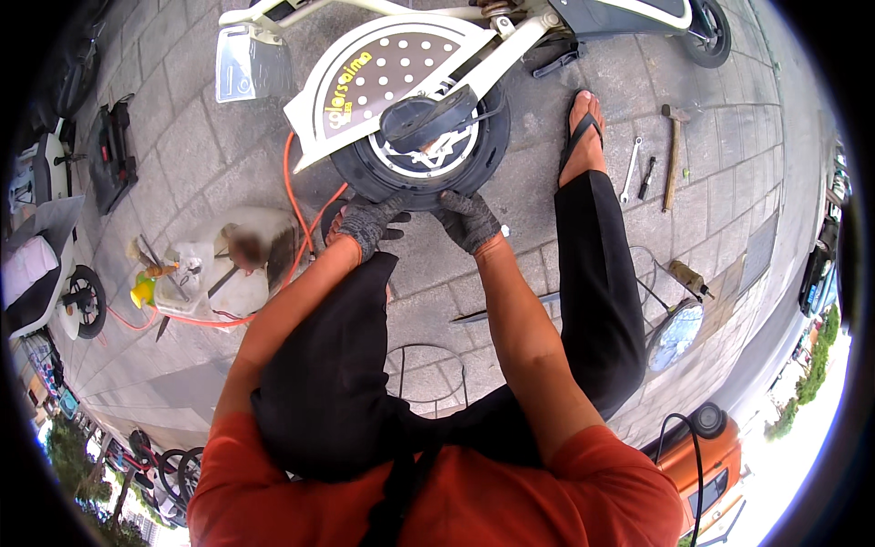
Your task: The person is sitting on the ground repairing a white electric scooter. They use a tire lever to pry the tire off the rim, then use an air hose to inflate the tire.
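Observation:
A white electric scooter lies on its side, its black rear tire (497,150) nearest to me around a pale hub. Both my hands wear dark grey knit gloves. My left hand (369,224) is at the tire's near edge, thumb up against the rubber and fingers bent below it. Just to the right, my right hand (468,221) grips the same edge, its thumb on the tire and its other fingers largely hidden. A black fender piece (424,123) covers part of the wheel. The white side cover (387,73) with dots sits beside the tire.
An orange hose (290,182) runs left of the wheel past a cloudy plastic tub (232,292) of tools. At right lie a wrench (631,170), a hammer (673,159) and a round mirror (676,335). A flat metal bar (510,307) lies between my legs.

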